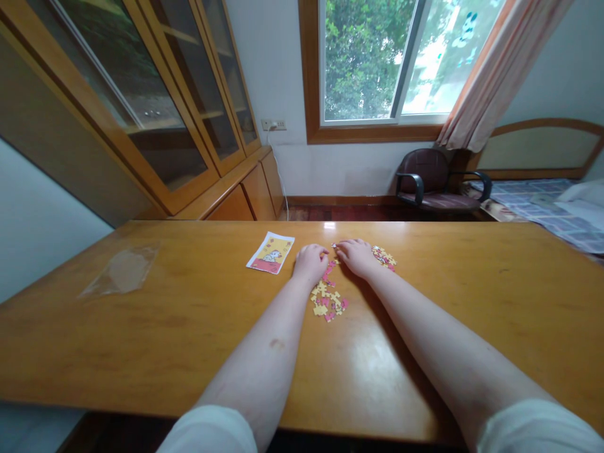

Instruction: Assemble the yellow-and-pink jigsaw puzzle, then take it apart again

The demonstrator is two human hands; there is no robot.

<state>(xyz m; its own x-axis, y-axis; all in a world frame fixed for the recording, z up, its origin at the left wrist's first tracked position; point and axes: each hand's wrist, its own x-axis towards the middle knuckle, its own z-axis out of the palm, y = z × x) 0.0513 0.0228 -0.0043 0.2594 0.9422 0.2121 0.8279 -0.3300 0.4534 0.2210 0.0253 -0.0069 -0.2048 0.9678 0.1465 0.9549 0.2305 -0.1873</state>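
Both my arms reach across a wooden table [189, 327] to a scatter of small yellow and pink puzzle pieces [328, 302]. My left hand [310, 261] is curled, its fingers bent down at the far end of the scatter. My right hand [355, 255] is also curled, knuckles up, fingertips pinched close to the left hand's. What either hand pinches is too small to name. More pieces [384, 257] lie just right of my right hand. A yellow and red picture card [270, 252] lies flat to the left of my left hand.
A clear plastic bag [123, 269] lies on the table at the left. Glass-door wooden cabinets [179, 113] line the left wall. Beyond the table stand a dark armchair [431, 182] under the window and a bed [557, 201] at right.
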